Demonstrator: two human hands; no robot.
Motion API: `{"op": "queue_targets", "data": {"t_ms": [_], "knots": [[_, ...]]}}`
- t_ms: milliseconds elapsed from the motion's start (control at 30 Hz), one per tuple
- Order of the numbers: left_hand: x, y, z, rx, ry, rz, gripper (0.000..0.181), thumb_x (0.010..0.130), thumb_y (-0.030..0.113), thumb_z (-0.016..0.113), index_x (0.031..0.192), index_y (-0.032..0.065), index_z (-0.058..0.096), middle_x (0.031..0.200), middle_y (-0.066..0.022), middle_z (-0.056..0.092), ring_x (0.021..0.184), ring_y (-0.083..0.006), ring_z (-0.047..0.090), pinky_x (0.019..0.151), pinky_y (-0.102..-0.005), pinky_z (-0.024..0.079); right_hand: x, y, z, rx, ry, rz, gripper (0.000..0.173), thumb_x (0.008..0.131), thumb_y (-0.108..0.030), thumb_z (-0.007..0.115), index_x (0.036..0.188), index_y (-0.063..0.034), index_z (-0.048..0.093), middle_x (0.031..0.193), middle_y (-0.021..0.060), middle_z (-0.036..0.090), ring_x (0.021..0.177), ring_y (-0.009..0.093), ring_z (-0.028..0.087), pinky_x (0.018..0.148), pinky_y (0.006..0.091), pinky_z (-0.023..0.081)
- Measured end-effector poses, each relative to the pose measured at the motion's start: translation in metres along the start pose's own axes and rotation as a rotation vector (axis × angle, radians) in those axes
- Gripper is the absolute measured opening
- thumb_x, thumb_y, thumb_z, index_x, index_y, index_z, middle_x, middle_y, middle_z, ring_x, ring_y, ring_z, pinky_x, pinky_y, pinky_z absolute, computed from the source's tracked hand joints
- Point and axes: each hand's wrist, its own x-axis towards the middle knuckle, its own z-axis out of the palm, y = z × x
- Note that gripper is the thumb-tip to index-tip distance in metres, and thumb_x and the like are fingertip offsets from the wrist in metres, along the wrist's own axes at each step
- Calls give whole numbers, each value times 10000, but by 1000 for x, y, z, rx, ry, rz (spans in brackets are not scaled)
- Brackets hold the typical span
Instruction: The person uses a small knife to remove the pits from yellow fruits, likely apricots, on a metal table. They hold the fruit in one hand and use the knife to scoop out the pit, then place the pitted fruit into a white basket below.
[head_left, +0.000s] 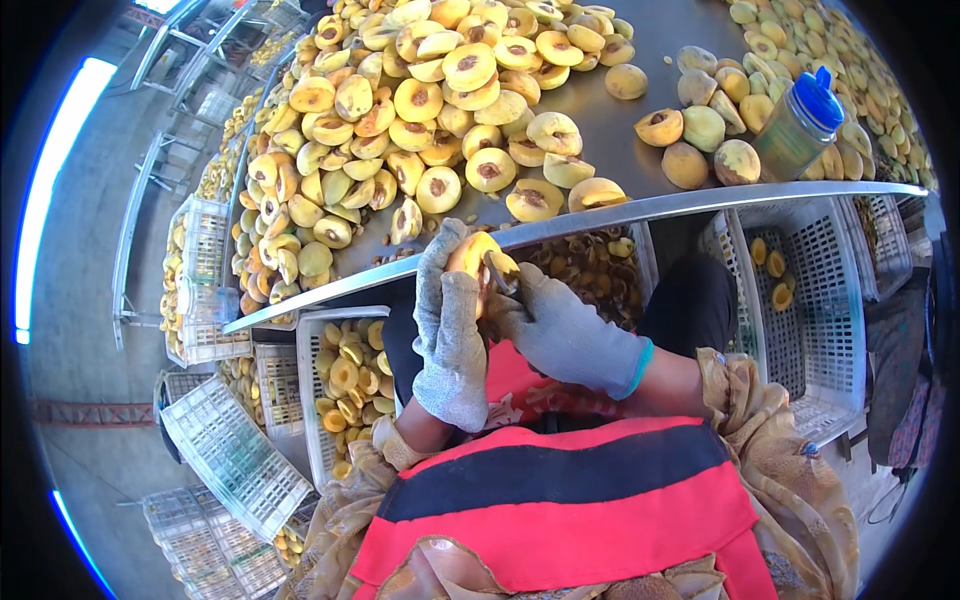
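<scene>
Both hands wear grey knit gloves and meet just in front of the metal table's edge. My left hand (450, 337) grips a yellow-orange halved fruit (472, 255), like a peach or apricot, with its cut side turned to the right. My right hand (566, 326) is closed on a small tool with a curved metal tip (501, 274), which touches the fruit's flesh; its handle is hidden in the glove. Beyond the hands, a large heap of halved fruit (420, 101), many with brown pits or pit hollows, lies on the table (600, 150).
A blue-capped bottle (799, 127) stands among fruit at the right. Below the table edge (675, 199) are a crate of fruit halves (307, 375), a container of brownish pieces (585, 274) and a white crate holding several halves (840, 360). Stacked crates (232, 450) stand left.
</scene>
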Motion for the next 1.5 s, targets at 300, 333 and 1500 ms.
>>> {"op": "queue_targets", "data": {"t_ms": [300, 333, 1500], "knots": [[25, 20, -14, -1, -172, -307, 399, 931, 323, 524, 1090, -40, 579, 986, -116, 651, 869, -177, 622, 765, -277, 498, 2, 9, 6, 1, -228, -16, 250, 912, -243, 483, 938, 3, 517, 737, 181, 600, 613, 294, 623, 549, 376, 510], [27, 23, -18, 45, -225, -323, 390, 923, 322, 537, 1065, -36, 595, 986, -114, 652, 870, -172, 621, 755, -272, 496, 1, -10, -7, 230, -395, 188, 232, 910, -235, 482, 907, -5, 514, 702, 150, 585, 536, 252, 602, 486, 350, 498], [12, 19, -81, -220, 254, -552, 536, 905, 574, 414, 994, 67, 561, 813, -103, 610, 658, -223, 607, 532, -351, 506, -1, -14, -27, 549, -743, 351, 112, 854, -155, 491, 767, -89, 470, 612, 16, 465, 428, 78, 422, 359, 211, 376]]}}
